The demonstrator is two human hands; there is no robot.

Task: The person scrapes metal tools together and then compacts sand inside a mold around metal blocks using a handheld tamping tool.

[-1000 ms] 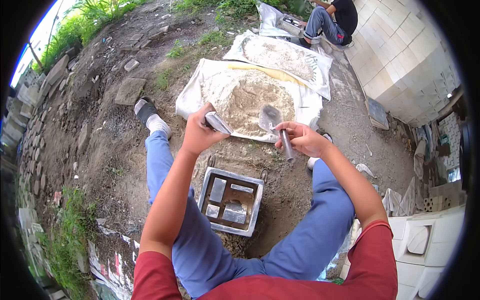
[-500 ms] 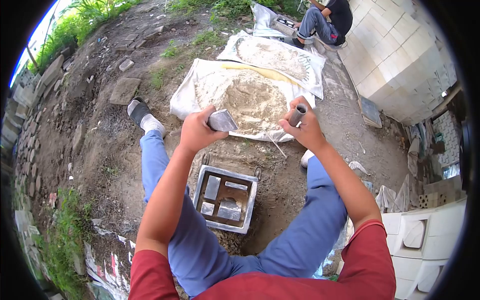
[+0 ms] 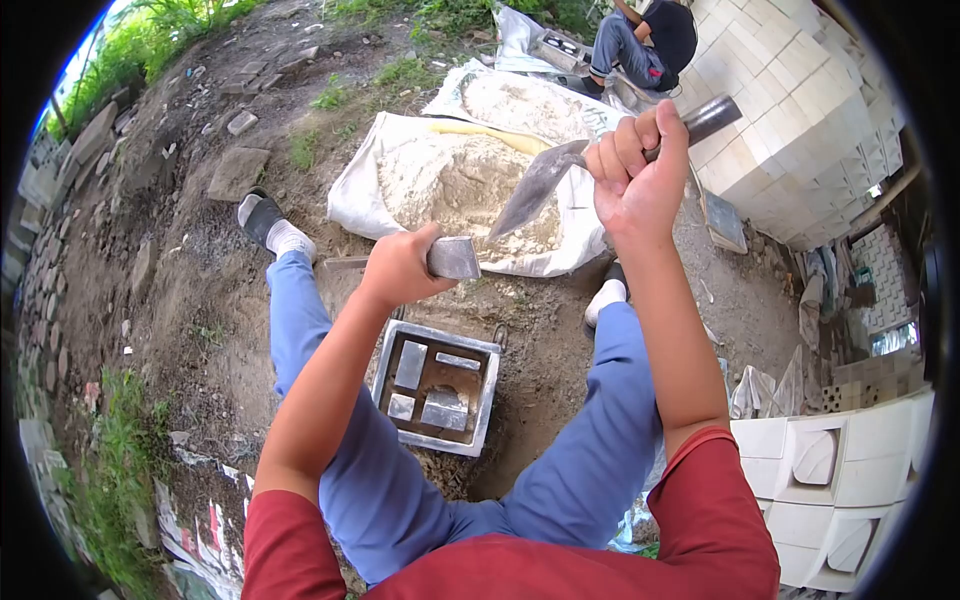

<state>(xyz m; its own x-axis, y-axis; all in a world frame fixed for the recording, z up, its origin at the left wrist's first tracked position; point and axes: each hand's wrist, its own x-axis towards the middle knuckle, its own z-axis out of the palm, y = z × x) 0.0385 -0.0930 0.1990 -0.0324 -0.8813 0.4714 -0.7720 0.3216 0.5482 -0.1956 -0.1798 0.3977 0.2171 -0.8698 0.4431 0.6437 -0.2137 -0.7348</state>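
Left hand: the bare left hand (image 3: 402,268) is closed around a flat, smooth grey block (image 3: 455,258), whose broad end sticks out past the thumb side; a thin grey strip (image 3: 345,263) shows on the other side of the fist, and whether it is part of the same piece cannot be told.
Right hand: the bare right hand (image 3: 642,178) is gripped around the dark tubular handle of a grey metal trowel (image 3: 537,187), raised higher in view than the left fist.
Trowel blade: slants down from the right grip toward the block in the left hand, apart from it, in front of the powder.
Powder: a heap of pale beige powder (image 3: 440,180) on a white woven sheet (image 3: 352,200), just beyond the left grip; a second whitish heap (image 3: 525,105) lies farther out.
Mould: a square grey metal frame (image 3: 491,400) with four flat-topped rectangular blocks inside, on the brown soil (image 3: 540,400) below the left grip, between the knees.
Beyond the right grip: a seated person (image 3: 635,50) in a dark top, beside a wall of pale blocks (image 3: 790,110).
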